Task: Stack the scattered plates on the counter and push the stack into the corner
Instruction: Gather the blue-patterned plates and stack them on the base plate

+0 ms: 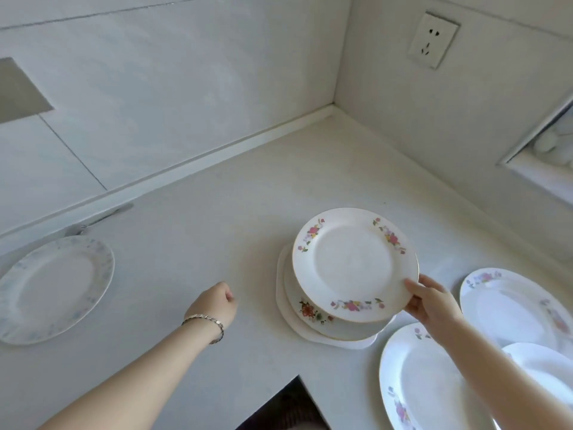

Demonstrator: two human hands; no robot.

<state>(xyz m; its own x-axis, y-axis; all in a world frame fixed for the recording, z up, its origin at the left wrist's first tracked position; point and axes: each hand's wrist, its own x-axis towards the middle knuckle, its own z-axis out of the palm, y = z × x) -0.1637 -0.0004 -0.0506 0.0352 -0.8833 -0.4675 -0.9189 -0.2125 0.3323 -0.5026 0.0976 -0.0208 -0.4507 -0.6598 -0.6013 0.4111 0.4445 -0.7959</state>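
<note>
We see the right hand (431,302) pinching the near rim of a pink-flowered plate (350,265), held over a stack (310,313) of two plates on the counter (217,228), well short of the wall corner (333,107). The left hand (217,301) hovers with fingers curled, holding nothing. A blue-patterned plate (52,290) lies far left; more flowered plates (511,305) lie at the near right.

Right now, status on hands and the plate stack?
Right hand pinches rim of pink-floral plate, tilted over the stack. Left hand curled, holding nothing. Blue-patterned plate far left, floral plates at right unstacked; none between stack and corner.
</note>
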